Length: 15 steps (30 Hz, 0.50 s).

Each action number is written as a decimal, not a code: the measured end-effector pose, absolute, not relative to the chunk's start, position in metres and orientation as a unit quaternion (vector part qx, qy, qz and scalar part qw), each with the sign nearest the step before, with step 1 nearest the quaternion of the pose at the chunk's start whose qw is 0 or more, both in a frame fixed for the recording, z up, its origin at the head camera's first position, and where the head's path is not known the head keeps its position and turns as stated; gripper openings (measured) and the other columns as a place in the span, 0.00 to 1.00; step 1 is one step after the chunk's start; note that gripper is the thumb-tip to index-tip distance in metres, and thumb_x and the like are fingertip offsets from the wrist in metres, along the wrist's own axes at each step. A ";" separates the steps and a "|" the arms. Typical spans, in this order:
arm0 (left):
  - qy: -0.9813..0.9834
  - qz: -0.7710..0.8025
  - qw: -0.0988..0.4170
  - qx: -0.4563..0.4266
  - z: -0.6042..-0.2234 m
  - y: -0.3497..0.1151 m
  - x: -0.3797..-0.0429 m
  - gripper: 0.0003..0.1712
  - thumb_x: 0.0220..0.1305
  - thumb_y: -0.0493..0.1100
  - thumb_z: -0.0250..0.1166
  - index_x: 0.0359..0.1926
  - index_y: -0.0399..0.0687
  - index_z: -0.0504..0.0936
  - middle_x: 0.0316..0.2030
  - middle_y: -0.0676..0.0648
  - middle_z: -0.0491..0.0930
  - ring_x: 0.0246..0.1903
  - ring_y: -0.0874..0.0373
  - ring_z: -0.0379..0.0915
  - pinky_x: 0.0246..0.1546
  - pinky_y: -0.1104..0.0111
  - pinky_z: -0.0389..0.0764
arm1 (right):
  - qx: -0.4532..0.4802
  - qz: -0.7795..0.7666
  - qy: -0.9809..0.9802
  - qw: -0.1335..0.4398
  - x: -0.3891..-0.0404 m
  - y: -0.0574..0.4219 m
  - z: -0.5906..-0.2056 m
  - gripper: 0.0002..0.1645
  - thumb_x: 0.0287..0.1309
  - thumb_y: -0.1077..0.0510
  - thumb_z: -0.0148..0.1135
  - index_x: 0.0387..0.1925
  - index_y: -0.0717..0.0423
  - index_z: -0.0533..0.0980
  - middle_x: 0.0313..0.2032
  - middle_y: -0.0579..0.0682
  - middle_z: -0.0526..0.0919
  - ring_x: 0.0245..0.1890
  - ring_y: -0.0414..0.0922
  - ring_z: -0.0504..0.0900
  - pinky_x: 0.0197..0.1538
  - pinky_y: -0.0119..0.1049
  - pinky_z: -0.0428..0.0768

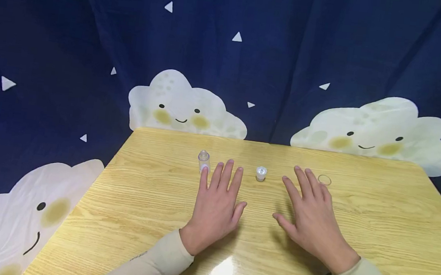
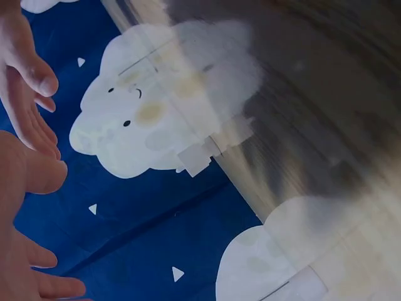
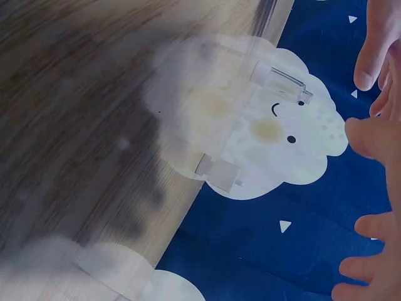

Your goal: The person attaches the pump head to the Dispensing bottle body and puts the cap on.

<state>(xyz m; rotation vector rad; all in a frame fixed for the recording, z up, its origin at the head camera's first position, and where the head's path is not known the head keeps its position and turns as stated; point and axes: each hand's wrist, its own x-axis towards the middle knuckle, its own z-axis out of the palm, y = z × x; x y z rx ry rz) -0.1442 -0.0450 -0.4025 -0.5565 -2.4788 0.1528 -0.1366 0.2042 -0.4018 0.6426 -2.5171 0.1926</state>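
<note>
My left hand [image 1: 216,207] is spread palm-down over the table, fingers straight, holding nothing. Its little fingertip overlaps the lower part of a small clear bottle [image 1: 204,156], which stands upright; the bottle [image 3: 285,83] also shows in the right wrist view. My right hand [image 1: 314,214] is likewise spread, thumb out and holding nothing. Between the hands, slightly farther back, stands a small white cap-like piece [image 1: 261,173], seen too in the left wrist view as a pale block [image 2: 195,158]. A thin ring [image 1: 325,176] lies just beyond the right fingers.
The light wood table [image 1: 135,200] carries these small things toward its far side. Behind it hangs a dark blue curtain [image 1: 278,62] printed with white clouds and triangles. A bright glare patch lies on the near tabletop between the forearms.
</note>
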 end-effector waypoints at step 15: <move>-0.913 0.003 0.326 -0.245 -0.399 -0.046 -0.146 0.35 0.61 0.58 0.62 0.63 0.44 0.72 0.59 0.44 0.76 0.58 0.48 0.72 0.58 0.57 0.73 | 0.261 0.134 -0.916 0.273 -0.137 0.204 -0.398 0.33 0.52 0.51 0.69 0.57 0.64 0.75 0.56 0.62 0.78 0.55 0.58 0.77 0.55 0.55 0.78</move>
